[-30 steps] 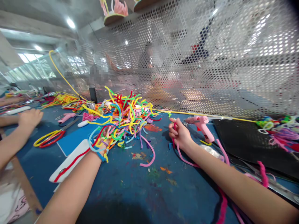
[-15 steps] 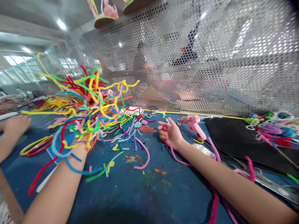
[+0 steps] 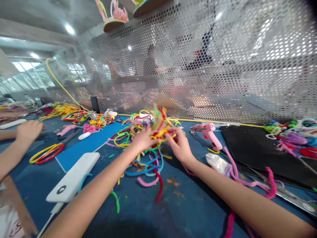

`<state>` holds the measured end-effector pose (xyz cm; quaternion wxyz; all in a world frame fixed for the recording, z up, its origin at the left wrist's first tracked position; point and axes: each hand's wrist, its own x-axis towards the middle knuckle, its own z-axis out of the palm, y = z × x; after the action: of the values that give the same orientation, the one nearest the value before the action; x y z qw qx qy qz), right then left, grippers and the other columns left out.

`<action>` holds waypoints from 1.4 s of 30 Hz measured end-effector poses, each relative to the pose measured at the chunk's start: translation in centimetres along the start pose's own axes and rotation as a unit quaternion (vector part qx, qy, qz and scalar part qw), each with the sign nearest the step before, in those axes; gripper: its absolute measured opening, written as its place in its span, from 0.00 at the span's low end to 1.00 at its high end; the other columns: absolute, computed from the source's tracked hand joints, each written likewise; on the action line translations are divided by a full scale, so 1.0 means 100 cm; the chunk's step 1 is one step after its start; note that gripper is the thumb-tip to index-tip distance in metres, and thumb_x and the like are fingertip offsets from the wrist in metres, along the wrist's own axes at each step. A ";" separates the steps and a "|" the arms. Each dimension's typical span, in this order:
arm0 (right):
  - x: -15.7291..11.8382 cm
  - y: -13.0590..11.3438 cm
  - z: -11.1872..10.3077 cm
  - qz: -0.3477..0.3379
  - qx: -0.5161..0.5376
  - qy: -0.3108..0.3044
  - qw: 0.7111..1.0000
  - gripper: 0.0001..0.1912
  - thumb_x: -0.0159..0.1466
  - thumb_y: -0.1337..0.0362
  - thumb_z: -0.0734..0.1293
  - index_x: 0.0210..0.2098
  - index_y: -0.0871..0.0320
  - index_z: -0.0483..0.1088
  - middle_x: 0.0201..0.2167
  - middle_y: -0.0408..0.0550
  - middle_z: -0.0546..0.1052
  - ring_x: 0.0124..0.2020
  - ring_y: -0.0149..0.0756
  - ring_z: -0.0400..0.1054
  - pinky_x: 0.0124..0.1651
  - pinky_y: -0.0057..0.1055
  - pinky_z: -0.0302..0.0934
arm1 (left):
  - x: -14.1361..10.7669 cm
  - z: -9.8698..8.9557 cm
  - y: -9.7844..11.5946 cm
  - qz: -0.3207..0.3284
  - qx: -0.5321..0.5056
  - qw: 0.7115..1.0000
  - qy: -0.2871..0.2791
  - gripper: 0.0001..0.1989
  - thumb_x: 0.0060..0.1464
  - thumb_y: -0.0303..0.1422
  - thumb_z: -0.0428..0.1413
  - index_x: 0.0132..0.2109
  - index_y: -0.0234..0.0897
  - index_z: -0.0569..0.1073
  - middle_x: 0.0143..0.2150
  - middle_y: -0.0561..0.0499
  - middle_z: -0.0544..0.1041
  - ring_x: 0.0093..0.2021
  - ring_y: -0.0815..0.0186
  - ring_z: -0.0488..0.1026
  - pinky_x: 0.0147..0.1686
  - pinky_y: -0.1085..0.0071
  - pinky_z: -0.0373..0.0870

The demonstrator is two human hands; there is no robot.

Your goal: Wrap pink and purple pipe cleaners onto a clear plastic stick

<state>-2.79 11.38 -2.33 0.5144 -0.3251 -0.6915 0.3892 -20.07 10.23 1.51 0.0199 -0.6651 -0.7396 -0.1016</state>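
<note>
A tangled heap of coloured pipe cleaners (image 3: 148, 163) lies at mid-table, with red, blue, pink, green and yellow strands spreading toward me. My left hand (image 3: 144, 137) reaches into the heap's upper part from the left; its fingers are blurred and partly covered by strands, so their grip cannot be told. At the heap's right side is my right hand (image 3: 180, 145), thumb and fingers curved apart, its fingertips next to orange and red strands. Just right of that hand, a pink glue gun (image 3: 210, 134) stands on the blue table (image 3: 188, 211).
A white power bank (image 3: 74, 177) with a cable, large scissors (image 3: 49, 152) and a blue sheet (image 3: 86, 142) lie left. Another person's hand (image 3: 28, 130) rests far left. Silver scissors (image 3: 292, 198) and a black mat (image 3: 247, 145) are right, below a perforated metal screen (image 3: 173, 82).
The raised bundle of pipe cleaners has moved right and down onto mid-table with my left hand, uncovering the power bank and blue sheet. My right hand has turned over toward the heap.
</note>
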 end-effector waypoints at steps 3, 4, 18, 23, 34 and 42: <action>-0.009 -0.007 0.000 -0.094 -0.209 -0.064 0.971 0.14 0.64 0.57 0.56 0.46 0.56 0.62 0.34 0.47 0.74 0.31 0.35 0.69 0.33 0.29 0.58 | -0.015 0.021 0.029 0.027 0.105 0.993 0.043 0.34 0.52 0.37 0.53 0.64 0.33 0.55 0.61 0.30 0.58 0.56 0.35 0.60 0.49 0.43 0.59; -0.010 -0.008 0.000 -0.108 -0.271 -0.091 0.952 0.15 0.65 0.58 0.55 0.48 0.56 0.62 0.38 0.50 0.74 0.35 0.37 0.70 0.34 0.29 0.59 | -0.019 0.025 0.035 0.028 0.112 0.992 0.048 0.33 0.53 0.36 0.52 0.64 0.32 0.54 0.61 0.29 0.58 0.55 0.35 0.60 0.48 0.43 0.59; 0.000 0.001 -0.005 -0.058 -0.531 -0.211 0.819 0.35 0.58 0.71 0.55 0.64 0.47 0.49 0.61 0.51 0.60 0.37 0.43 0.73 0.31 0.35 0.64 | 0.012 -0.035 -0.054 0.057 -0.327 0.936 -0.115 0.31 0.40 0.37 0.62 0.54 0.38 0.68 0.55 0.41 0.71 0.48 0.54 0.73 0.40 0.63 0.71; -0.001 -0.005 -0.007 -0.055 -0.499 -0.181 0.845 0.34 0.57 0.66 0.58 0.63 0.50 0.52 0.61 0.52 0.59 0.38 0.42 0.72 0.32 0.32 0.64 | 0.009 -0.013 -0.055 0.113 -0.237 0.957 -0.124 0.35 0.37 0.41 0.64 0.56 0.41 0.68 0.61 0.45 0.65 0.60 0.52 0.61 0.58 0.60 0.56; -0.005 -0.014 -0.007 -0.115 -0.484 -0.260 0.827 0.34 0.53 0.64 0.58 0.60 0.48 0.57 0.61 0.46 0.61 0.44 0.45 0.71 0.37 0.36 0.65 | 0.017 -0.010 -0.051 0.134 -0.274 0.952 -0.035 0.23 0.34 0.31 0.63 0.43 0.35 0.75 0.45 0.46 0.77 0.46 0.55 0.72 0.50 0.62 0.66; 0.002 -0.011 -0.013 -0.101 -0.502 -0.250 0.822 0.28 0.51 0.67 0.59 0.53 0.50 0.66 0.57 0.47 0.66 0.40 0.45 0.72 0.35 0.36 0.65 | 0.016 -0.014 -0.099 0.008 -0.470 0.881 -0.051 0.27 0.32 0.28 0.65 0.45 0.35 0.74 0.47 0.45 0.76 0.46 0.55 0.73 0.44 0.62 0.71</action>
<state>-1.63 11.26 -1.05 0.1265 -0.3582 -0.9250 0.0020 -30.15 10.64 1.91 -0.3320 -0.6069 -0.5995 -0.4026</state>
